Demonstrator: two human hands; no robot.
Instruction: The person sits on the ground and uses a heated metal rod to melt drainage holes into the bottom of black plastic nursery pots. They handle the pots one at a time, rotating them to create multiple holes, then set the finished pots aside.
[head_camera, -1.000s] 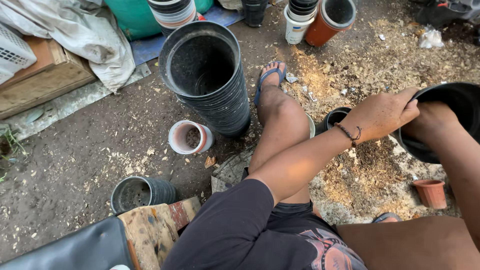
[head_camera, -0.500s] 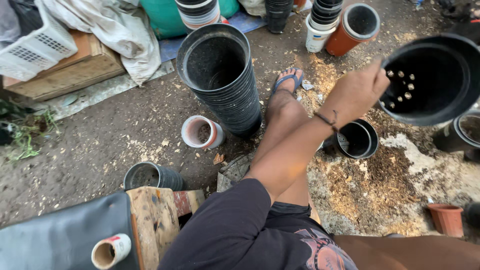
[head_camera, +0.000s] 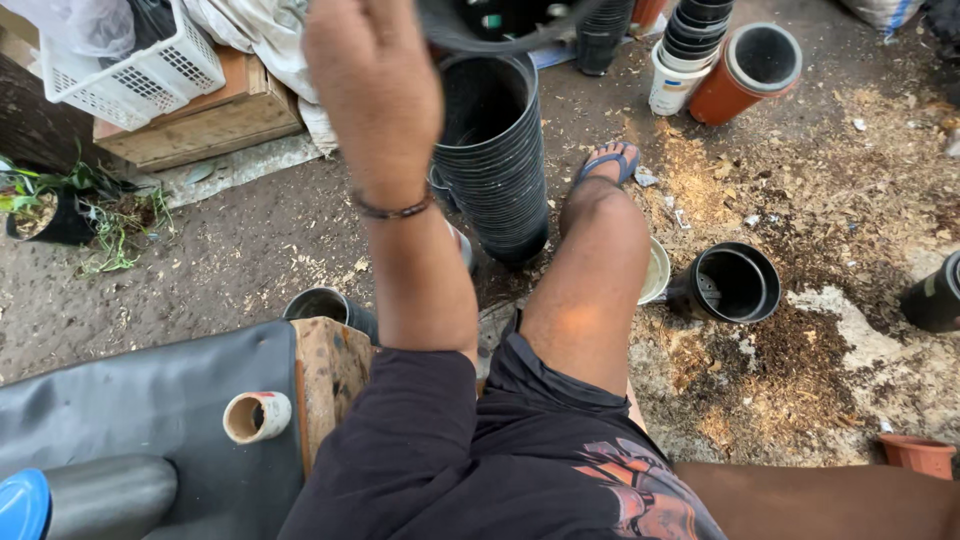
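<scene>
My left hand (head_camera: 370, 80) is raised near the top of the view, with a thin dark bracelet on the wrist. Its fingers are closed on the rim of a black plastic pot (head_camera: 500, 30), which is cut off by the top edge. The pot hangs just above a tall stack of black nursery pots (head_camera: 495, 170) standing on the ground. My bare knee and a foot in a blue sandal (head_camera: 610, 160) lie just right of the stack. My right hand is out of view.
A black pot (head_camera: 730, 283) lies on its side by sawdust and soil. A terracotta pot (head_camera: 750, 70) and a nested pot stack (head_camera: 690, 50) stand behind. A white basket (head_camera: 140, 70) rests on a wooden crate (head_camera: 200, 125). A small terracotta pot (head_camera: 918, 455) sits low right.
My left hand has carried the black pot from the right side up and leftward to above the pot stack. The right hand has left the view. The camera has tilted left.
</scene>
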